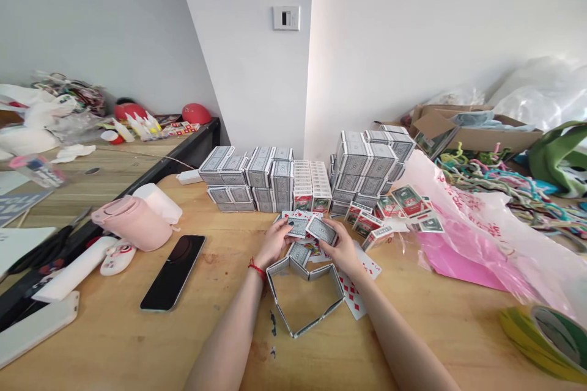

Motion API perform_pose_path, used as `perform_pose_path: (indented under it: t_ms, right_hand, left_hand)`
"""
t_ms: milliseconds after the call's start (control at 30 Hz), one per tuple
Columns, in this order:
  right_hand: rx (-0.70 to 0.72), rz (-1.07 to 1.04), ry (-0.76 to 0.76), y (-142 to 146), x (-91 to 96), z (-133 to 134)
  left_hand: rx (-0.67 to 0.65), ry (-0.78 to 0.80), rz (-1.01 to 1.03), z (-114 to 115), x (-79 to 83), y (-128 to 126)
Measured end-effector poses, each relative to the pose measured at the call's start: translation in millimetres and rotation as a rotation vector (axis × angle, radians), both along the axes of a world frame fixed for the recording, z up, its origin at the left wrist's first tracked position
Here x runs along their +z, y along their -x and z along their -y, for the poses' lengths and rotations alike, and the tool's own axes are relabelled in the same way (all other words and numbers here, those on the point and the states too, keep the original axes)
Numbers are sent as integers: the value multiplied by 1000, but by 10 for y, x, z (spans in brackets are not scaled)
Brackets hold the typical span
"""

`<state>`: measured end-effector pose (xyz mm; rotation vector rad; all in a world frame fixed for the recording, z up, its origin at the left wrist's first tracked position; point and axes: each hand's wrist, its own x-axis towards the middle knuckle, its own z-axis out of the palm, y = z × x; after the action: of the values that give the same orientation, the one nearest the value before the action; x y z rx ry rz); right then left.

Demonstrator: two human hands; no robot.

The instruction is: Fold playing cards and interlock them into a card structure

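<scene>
Just behind the heart-shaped ring of cards, the left hand and the right hand were close to each other. The left hand was pinched almost all the way together, with its thumb on top of a gray-blue card. The right hand was pinched too, and it had hold of a second gray-blue card. Both cards had their patterned backs up.

The ring stood on its thin edge on the wooden table, with its pointy end toward the person. Loose cards lay behind the ring, under the hands. Beside the ring, on its right, lay a card with red diamonds.

Farther behind the ring and to its left was a pile of card blocks. Behind it and to its right was a taller pile. Little red and green card boxes sat in front of that one, to the right of the ring.

Left of the ring lay a black phone, and past that was a pink cup. Far to the right of the ring was a fat roll of tape.
</scene>
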<state>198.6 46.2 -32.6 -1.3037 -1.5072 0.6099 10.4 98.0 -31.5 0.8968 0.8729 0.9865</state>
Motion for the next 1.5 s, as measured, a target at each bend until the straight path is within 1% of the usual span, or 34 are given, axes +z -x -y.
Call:
perform_pose_path:
  t_ms: [100,233,300,400,467,567,700,767,933,1067,1167,1333,1500]
  right_hand:
    - [-20,19,-40,11,-1,-1]
    - [33,64,-51,38,39,27]
    - [74,89,-51,51,65,47]
    - [126,108,-68,62,84,65]
    - [157,112,-90,62,84,67]
    - [183,118,-107,59,81,65]
    - [218,123,-79,56,77,73]
    - [227,117,-44,57,68,81]
    - [206,68,-1,72,11,77]
    - [209,45,-15,68,-50,48]
    - [222,30,-17,58,-84,31]
    - [256,-36,-4,65,-136,20]
    - [311,-85,8,104,-151,22]
  left_hand:
    - [18,2,13,-1,-3,1]
    - [-14,-32,-3,-4,-7,-1]
    - [7,-61,-48,-5,-18,-2]
    - [94,-158,-201,4,-50,-8]
    - [119,-218,-289,17,-73,-20]
    - [121,-234,-326,42,-81,-41]
    - [124,-247,-322,78,-15,-48]
    - [101,-286,-338,91,26,-44]
    - [-52,-299,-389,103,45,-53]
    - [-95,-310,-433,114,29,-65]
    - [-135,-330,-417,128,35,-56]
    - [-115,-442,-454,150,49,-24]
    - [-140,-494,-494,176,56,-38]
